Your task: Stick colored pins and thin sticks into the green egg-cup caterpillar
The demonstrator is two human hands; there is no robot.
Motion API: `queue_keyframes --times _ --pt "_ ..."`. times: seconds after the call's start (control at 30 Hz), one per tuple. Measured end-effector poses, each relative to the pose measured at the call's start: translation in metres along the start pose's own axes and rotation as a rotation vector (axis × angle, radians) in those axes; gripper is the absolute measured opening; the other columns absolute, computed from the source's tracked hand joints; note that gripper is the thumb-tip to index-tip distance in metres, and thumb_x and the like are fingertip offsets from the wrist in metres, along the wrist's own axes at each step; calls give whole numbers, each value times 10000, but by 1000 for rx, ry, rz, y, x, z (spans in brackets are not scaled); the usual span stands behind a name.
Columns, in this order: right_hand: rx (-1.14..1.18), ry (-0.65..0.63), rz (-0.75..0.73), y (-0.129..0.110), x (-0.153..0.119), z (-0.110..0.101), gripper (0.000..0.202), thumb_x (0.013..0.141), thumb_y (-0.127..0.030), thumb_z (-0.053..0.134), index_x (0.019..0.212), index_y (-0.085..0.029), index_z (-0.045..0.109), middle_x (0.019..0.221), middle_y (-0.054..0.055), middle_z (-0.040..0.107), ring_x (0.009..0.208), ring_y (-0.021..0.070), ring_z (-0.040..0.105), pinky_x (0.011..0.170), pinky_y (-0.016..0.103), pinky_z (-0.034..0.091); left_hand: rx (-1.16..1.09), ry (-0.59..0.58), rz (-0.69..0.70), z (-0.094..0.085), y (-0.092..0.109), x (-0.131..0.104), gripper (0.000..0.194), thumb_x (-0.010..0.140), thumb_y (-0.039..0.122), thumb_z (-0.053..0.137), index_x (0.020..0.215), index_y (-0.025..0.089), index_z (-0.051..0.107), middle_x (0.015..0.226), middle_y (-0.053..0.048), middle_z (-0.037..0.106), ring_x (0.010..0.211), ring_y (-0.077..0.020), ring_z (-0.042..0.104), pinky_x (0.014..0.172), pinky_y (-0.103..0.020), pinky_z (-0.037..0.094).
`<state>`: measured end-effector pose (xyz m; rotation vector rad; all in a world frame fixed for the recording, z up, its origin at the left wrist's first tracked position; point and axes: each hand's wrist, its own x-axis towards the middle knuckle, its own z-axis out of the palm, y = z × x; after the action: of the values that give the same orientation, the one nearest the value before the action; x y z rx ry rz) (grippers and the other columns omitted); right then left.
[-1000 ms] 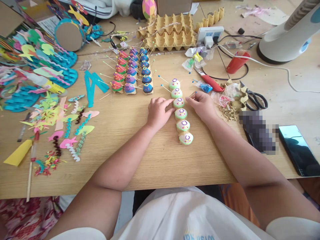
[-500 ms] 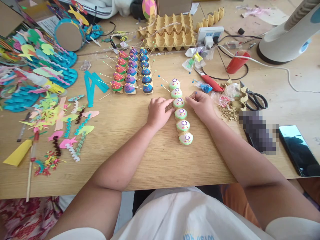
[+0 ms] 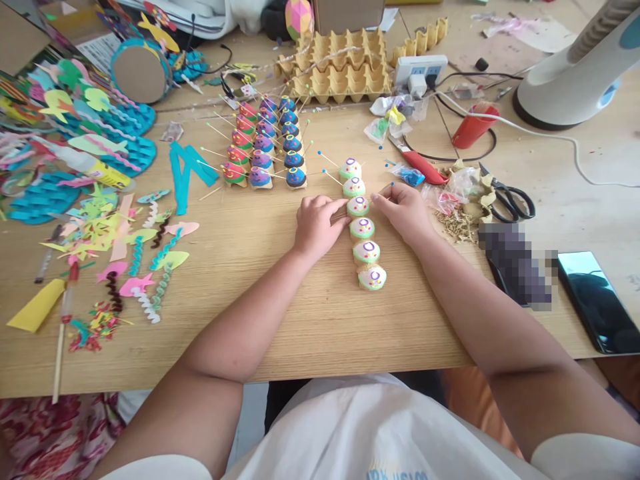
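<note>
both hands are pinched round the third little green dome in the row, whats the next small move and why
Probably press the thin stick in the right hand into the third green dome while the left hand steadies it: the two domes beyond already carry bead-tipped sticks, and the three nearer ones show none.

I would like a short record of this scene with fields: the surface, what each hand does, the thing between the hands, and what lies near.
surface: wooden table
left hand: left hand rests on the table, fingertips at the left side of the third piece of the green caterpillar
right hand: right hand pinches a thin stick at the right side of the same piece
caterpillar: six painted green domes in one row
behind: three rows of painted domes with pins; egg cartons
right side: scissors, phone, fan base
left side: paper cutouts
</note>
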<state>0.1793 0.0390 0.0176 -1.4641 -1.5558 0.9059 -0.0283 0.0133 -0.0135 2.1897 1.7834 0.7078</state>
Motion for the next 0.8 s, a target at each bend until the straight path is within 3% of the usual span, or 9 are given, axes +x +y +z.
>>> queue_keyframes --times 0.5,0.8 --pt "28 -26 -34 4 0 -3 195 811 -344 750 730 -191 661 688 -6 596 661 123 439 616 276 357 9 12 7 0 0 0 381 947 395 695 1318 327 744 1118 -83 708 1149 -309 532 1050 -454 438" --pt "78 -55 -16 6 1 -5 95 798 -266 727 785 -177 695 718 -12 626 659 115 452 635 281 353 2 6 -10 -1 1 -1 382 951 396 697 1321 315 748 1131 -86 704 1158 -314 526 1056 -451 432"
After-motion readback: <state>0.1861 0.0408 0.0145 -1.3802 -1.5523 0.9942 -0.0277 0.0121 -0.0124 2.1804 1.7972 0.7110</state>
